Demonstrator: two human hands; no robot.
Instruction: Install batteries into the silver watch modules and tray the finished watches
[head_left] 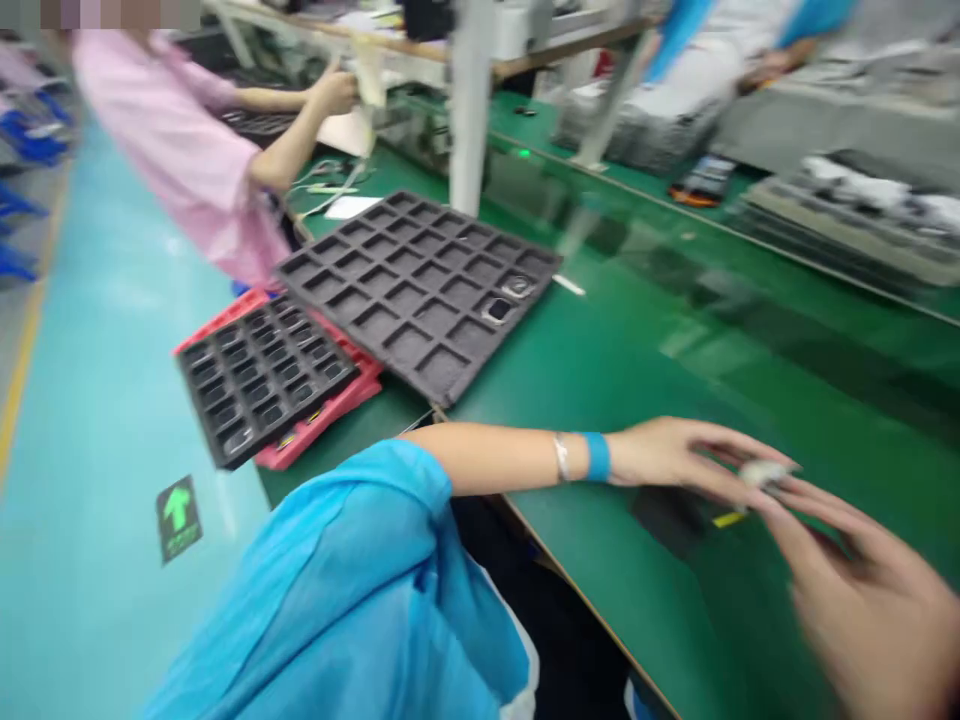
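The left hand (675, 455) and the right hand (870, 580) meet over a green table (600, 370). They hold one small pale piece (765, 473) between them, with the fingertips of both hands pinching it. The piece has a dark part, but it is too blurry to tell just what it is. It is up above the table, near the right side of the view.

Under the hands, a flat dark pad (667, 520) lies on the table, and a little yellow strip (729, 520) shows next to it. The left arm has a blue wristband (598, 457) and a silver bracelet (562, 457), side by side.

Past the left arm sits a big black tray (405, 290) with lots of square pockets. Two square watch cases (498, 311) sit in pockets close to its right edge — the rest of the pockets look bare. A thin white strip (568, 285) lies just beside that edge. To the left is a smaller black tray (262, 432), full of little dark pieces, on top of a red tray (330, 420). Behind the trays, a person in a pink top (180, 170) reaches both arms forward — near a white post (469, 110).
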